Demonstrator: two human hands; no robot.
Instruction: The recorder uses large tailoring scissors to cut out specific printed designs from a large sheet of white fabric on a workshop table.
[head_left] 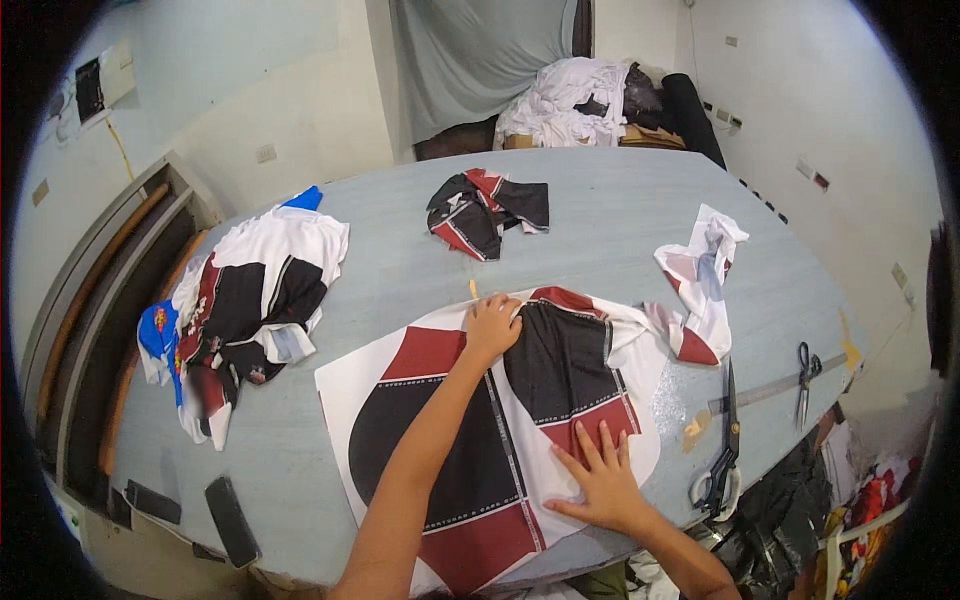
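A large printed fabric piece [440, 450] in black, dark red and white lies flat at the near middle of the table. On its right part rests a second panel [560, 365] in the same colours, bunched at its far right corner. My left hand [492, 328] lies on the far edge of the fabric, fingers bent slightly and thumb apart. Nearer to me, my right hand [605, 482] presses flat with spread fingers on the red and white part of the upper panel. No tool is in either hand.
Large scissors [728, 450], a metal ruler [770, 390] and small snips [806, 385] lie on the right. Crumpled fabric pieces sit at left [260, 300], far middle [490, 212] and right [703, 280]. Two dark phones [232, 522] rest near the table's left edge.
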